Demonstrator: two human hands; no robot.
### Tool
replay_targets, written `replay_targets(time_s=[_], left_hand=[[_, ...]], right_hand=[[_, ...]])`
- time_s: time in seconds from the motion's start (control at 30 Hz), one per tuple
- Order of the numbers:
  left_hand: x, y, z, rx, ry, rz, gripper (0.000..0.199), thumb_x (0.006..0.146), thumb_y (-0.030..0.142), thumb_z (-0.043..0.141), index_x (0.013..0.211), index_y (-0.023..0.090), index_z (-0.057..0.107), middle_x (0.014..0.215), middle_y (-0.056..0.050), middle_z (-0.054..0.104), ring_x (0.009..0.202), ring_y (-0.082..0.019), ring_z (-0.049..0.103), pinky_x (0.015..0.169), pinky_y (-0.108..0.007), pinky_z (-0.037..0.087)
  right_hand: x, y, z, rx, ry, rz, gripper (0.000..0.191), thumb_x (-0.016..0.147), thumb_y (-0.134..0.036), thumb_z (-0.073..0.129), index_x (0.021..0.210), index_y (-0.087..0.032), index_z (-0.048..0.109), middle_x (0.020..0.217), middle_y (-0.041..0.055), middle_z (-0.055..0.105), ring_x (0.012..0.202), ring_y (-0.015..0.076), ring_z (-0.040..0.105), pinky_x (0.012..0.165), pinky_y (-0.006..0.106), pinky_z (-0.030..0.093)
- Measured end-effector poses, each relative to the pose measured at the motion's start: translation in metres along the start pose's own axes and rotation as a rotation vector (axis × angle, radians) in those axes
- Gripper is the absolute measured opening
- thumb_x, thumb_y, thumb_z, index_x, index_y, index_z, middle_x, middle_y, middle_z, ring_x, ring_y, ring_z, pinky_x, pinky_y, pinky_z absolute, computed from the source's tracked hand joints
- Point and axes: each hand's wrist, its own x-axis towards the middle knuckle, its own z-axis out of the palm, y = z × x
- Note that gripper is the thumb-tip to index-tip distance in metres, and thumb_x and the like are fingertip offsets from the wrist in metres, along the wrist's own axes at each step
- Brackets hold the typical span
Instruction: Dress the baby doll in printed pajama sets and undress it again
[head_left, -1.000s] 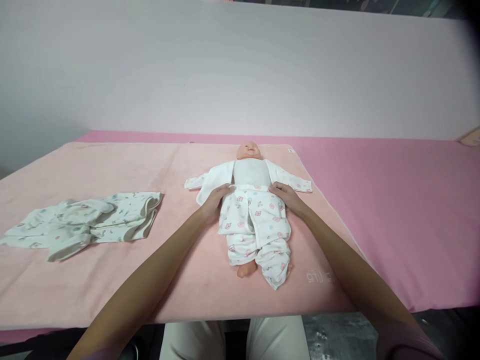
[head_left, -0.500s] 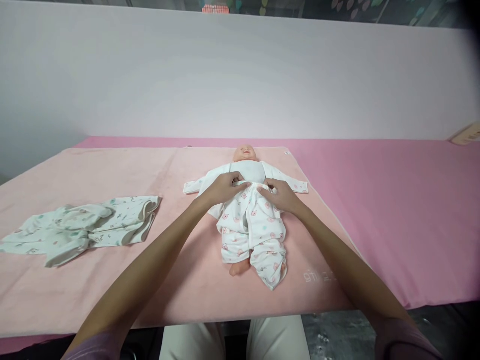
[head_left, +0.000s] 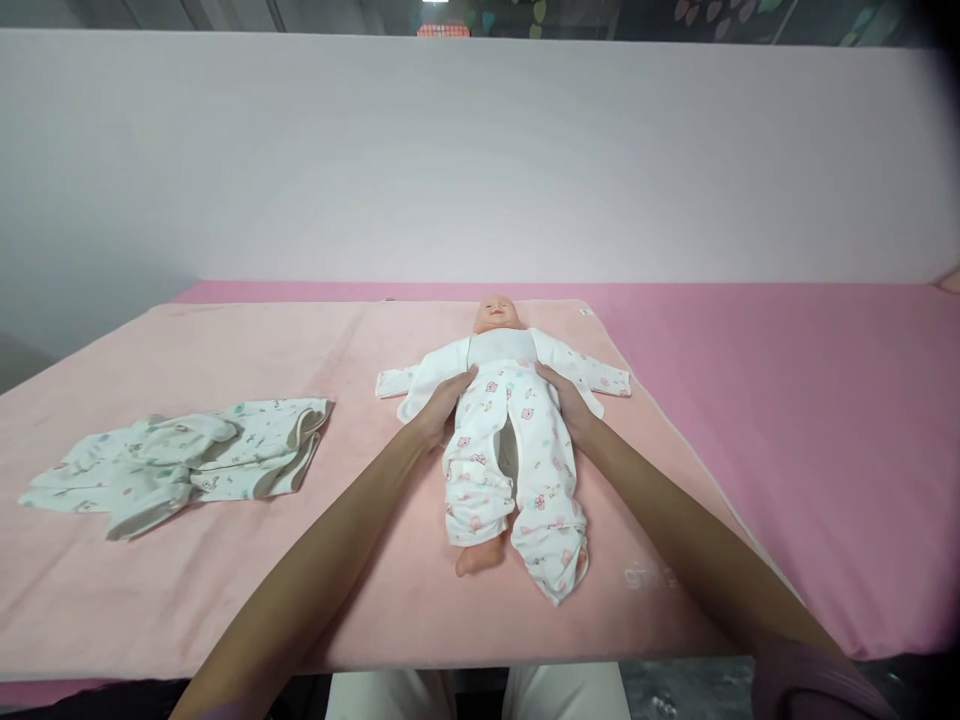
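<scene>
A baby doll [head_left: 497, 313] lies on its back, head away from me and legs toward me. It wears a white long-sleeved baby jacket [head_left: 442, 362], spread open over its pale torso, and white printed baby pants [head_left: 541, 440]. My left hand [head_left: 444, 405] is closed on the left side of the pants' waist, thumb on top and fingers tucked out of sight. Opposite it, my right hand [head_left: 567, 400] grips the right side of the waist the same way. One bare foot [head_left: 480, 557] pokes from the left leg; the right leg's cloth mostly covers the other foot.
A light pink blanket [head_left: 247, 570] lies under the doll, over a darker pink cover [head_left: 787, 430]. To the left is a rumpled white printed baby garment [head_left: 202, 460]. A pale upright panel [head_left: 480, 160] stands behind the table.
Both hands have moved from the front of the pants' waistband outward to its sides. The waist now lies flatter on the belly and the crotch gap shows wider. The view has shifted slightly.
</scene>
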Motion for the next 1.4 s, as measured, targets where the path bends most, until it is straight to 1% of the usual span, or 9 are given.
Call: replay_targets(time_s=[0.13, 0.37, 0.6, 0.73, 0.9, 1.0, 1.1, 1.27, 1.4], left_hand=[[-0.003, 0.002, 0.011, -0.186, -0.084, -0.094, 0.054, 0.090, 0.069, 0.072, 0.113, 0.020, 0.074, 0.097, -0.015, 0.080, 0.105, -0.036, 0.075, 0.094, -0.046, 0.059], [0.004, -0.002, 0.009, -0.203, -0.081, -0.075, 0.052, 0.087, 0.068, 0.078, 0.109, 0.021, 0.074, 0.089, -0.013, 0.077, 0.094, -0.033, 0.075, 0.082, -0.046, 0.061], [0.019, 0.000, -0.017, 0.160, 0.145, 0.278, 0.053, 0.078, 0.062, 0.089, 0.075, 0.021, 0.056, 0.065, 0.005, 0.050, 0.057, -0.011, 0.045, 0.053, -0.025, 0.036], [0.017, 0.012, -0.010, 0.397, 0.110, 0.334, 0.052, 0.086, 0.067, 0.079, 0.075, 0.021, 0.056, 0.068, 0.003, 0.050, 0.061, -0.012, 0.044, 0.057, -0.027, 0.034], [0.013, 0.050, 0.007, 0.825, 0.036, 0.517, 0.047, 0.091, 0.059, 0.076, 0.075, 0.021, 0.054, 0.069, 0.002, 0.047, 0.065, -0.014, 0.041, 0.062, -0.028, 0.031], [0.021, 0.064, 0.007, 0.856, -0.034, 0.540, 0.044, 0.094, 0.059, 0.072, 0.079, 0.022, 0.055, 0.070, 0.003, 0.047, 0.064, -0.014, 0.040, 0.060, -0.028, 0.029], [0.036, 0.057, 0.005, 0.647, 0.033, 0.444, 0.047, 0.094, 0.063, 0.070, 0.081, 0.022, 0.052, 0.069, 0.004, 0.044, 0.063, -0.013, 0.039, 0.059, -0.026, 0.029], [0.048, 0.020, 0.001, 0.384, 0.228, 0.289, 0.060, 0.084, 0.070, 0.078, 0.070, 0.022, 0.045, 0.064, 0.005, 0.043, 0.062, -0.012, 0.040, 0.059, -0.026, 0.034], [0.037, 0.008, 0.001, 0.320, 0.217, 0.249, 0.059, 0.081, 0.073, 0.080, 0.071, 0.022, 0.053, 0.066, 0.002, 0.055, 0.066, -0.016, 0.055, 0.062, -0.029, 0.042]], right_hand=[[-0.001, -0.005, 0.007, 0.145, -0.078, 0.054, 0.048, 0.086, -0.066, 0.075, 0.113, -0.027, 0.075, 0.095, 0.0036, 0.077, 0.100, 0.0300, 0.071, 0.096, 0.044, 0.055], [0.007, -0.020, -0.006, -0.214, 0.003, -0.184, 0.047, 0.082, -0.066, 0.076, 0.079, -0.026, 0.052, 0.077, -0.0004, 0.058, 0.077, 0.0223, 0.057, 0.076, 0.036, 0.050], [0.017, -0.014, -0.019, -0.276, 0.082, -0.212, 0.054, 0.082, -0.072, 0.076, 0.084, -0.027, 0.046, 0.077, -0.0032, 0.047, 0.069, 0.0174, 0.045, 0.065, 0.031, 0.041], [0.013, -0.026, -0.013, -0.504, 0.029, -0.265, 0.047, 0.090, -0.068, 0.067, 0.082, -0.026, 0.049, 0.078, -0.0024, 0.046, 0.071, 0.0173, 0.043, 0.067, 0.031, 0.036], [0.010, -0.058, 0.010, -1.012, 0.021, -0.472, 0.027, 0.094, -0.038, 0.060, 0.076, -0.024, 0.044, 0.071, -0.0020, 0.045, 0.071, 0.0179, 0.040, 0.069, 0.034, 0.029], [0.023, -0.066, 0.023, -1.117, 0.010, -0.546, 0.029, 0.088, -0.031, 0.060, 0.071, -0.024, 0.038, 0.066, -0.0014, 0.041, 0.069, 0.0183, 0.037, 0.068, 0.035, 0.026], [0.043, -0.059, 0.025, -0.946, 0.031, -0.471, 0.031, 0.087, -0.036, 0.059, 0.070, -0.024, 0.037, 0.069, -0.0011, 0.041, 0.071, 0.0181, 0.038, 0.067, 0.034, 0.029], [0.055, -0.023, 0.005, -0.586, 0.272, -0.259, 0.037, 0.088, -0.052, 0.059, 0.071, -0.026, 0.040, 0.070, -0.0023, 0.041, 0.071, 0.0181, 0.040, 0.066, 0.032, 0.035], [0.051, -0.003, -0.005, -0.460, 0.310, -0.171, 0.039, 0.084, -0.060, 0.068, 0.076, -0.026, 0.052, 0.077, -0.0014, 0.055, 0.077, 0.0203, 0.052, 0.072, 0.034, 0.045]])
